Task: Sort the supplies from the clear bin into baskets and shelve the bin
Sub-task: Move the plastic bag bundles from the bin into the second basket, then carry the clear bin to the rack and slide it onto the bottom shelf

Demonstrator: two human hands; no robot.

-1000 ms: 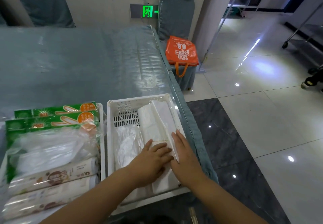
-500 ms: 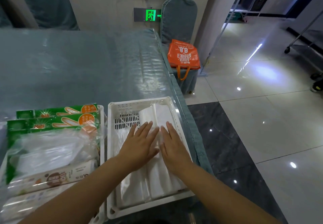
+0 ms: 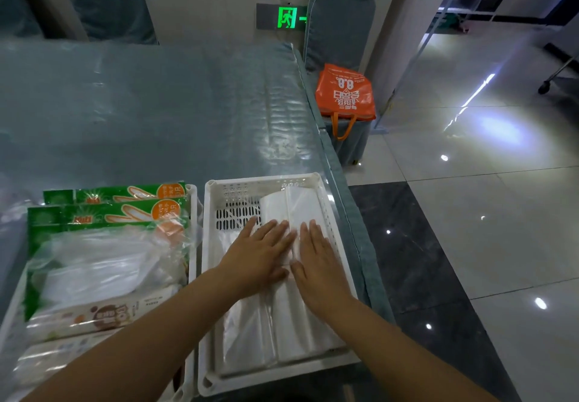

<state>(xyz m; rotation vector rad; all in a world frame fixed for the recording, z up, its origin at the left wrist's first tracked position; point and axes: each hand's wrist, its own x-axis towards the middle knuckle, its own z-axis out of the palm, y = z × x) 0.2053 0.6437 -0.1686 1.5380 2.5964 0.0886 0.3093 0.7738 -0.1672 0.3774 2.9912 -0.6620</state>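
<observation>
Both flat, open hands, left hand (image 3: 260, 254) and right hand (image 3: 316, 263), press plastic bags (image 3: 291, 323) into the white basket (image 3: 216, 279); beside it another basket (image 3: 192, 245) looks full, and shelving the unseen bin seems left.

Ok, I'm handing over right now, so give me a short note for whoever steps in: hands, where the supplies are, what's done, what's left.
Left hand and right hand: both flat, fingers straight, pressing on the white plastic packs in the right basket. Nothing gripped.
Left basket: green-labelled packs at the far end, clear bags in the middle, printed rolls nearest.
Both baskets sit on the covered table at its near right corner.
Done: supplies lie sorted in the two baskets.
Left: the clear bin is out of view; find it, check it is emptied, shelve it.
</observation>
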